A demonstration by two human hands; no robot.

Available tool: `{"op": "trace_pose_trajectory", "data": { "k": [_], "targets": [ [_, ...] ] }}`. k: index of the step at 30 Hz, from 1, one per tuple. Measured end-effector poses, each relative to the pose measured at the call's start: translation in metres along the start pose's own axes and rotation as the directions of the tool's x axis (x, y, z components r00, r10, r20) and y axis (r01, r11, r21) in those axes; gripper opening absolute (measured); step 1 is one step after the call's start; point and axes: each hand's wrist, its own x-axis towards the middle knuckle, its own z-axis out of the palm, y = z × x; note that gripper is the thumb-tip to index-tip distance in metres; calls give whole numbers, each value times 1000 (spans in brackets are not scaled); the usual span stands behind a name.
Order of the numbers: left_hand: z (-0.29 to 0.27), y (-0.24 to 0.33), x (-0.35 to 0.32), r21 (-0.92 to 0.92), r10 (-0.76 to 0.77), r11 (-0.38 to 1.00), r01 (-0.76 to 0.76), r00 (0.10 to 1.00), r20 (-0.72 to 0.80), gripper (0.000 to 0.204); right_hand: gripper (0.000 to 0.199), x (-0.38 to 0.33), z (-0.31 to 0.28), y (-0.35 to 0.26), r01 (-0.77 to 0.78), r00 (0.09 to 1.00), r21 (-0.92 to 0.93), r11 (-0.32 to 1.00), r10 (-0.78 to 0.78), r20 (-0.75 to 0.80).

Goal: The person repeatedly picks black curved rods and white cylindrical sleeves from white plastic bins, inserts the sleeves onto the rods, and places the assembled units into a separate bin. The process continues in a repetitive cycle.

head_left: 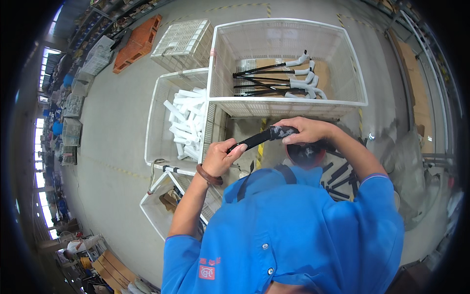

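Note:
Both my hands are on one black bar [255, 141], which slants up to the right in front of my chest. My left hand [219, 158] is closed round its lower end. At the upper end sits a thicker black sleeve [284, 131] with whitish-grey smears or markings, and my right hand [309, 131] grips it with the thumb along its near side. Just below my right hand stands a round reddish-rimmed tub [306, 156] with a dark inside, partly hidden by my hand and shirt. Several loose black tubes [339, 177] lie to its right.
A large white crate [289, 102] ahead holds several black rods [262, 78] with white-wrapped bent ends. Another white crate [152, 122] on the left is filled with white tubes [188, 120]. Beyond are a closed-sided crate [182, 41] and an orange pallet [138, 44]. A smaller bin [156, 215] stands near left.

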Motion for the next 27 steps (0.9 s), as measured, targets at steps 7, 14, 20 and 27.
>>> {"op": "trace_pose_trajectory", "data": {
  "k": [7, 14, 20, 27],
  "targets": [
    [-9, 15, -18, 121, 168, 974, -194, 966, 196, 39, 55, -1, 16, -9, 111, 963, -67, 992, -91, 252],
    [20, 22, -16, 271, 206, 937, -220, 975, 78, 45, 40, 16, 87, -40, 80, 983, -817, 572, -181, -31],
    [-17, 32, -23, 161, 300, 945, -284, 950, -85, 42, 33, 39, 74, -83, 181, 902, -725, 665, -406, -147],
    [-74, -3, -65, -329, -322, 843, 425, 889, 325, 39, 34, -36, -25, -138, 64, 926, 66, 996, -35, -375]
  ]
}}
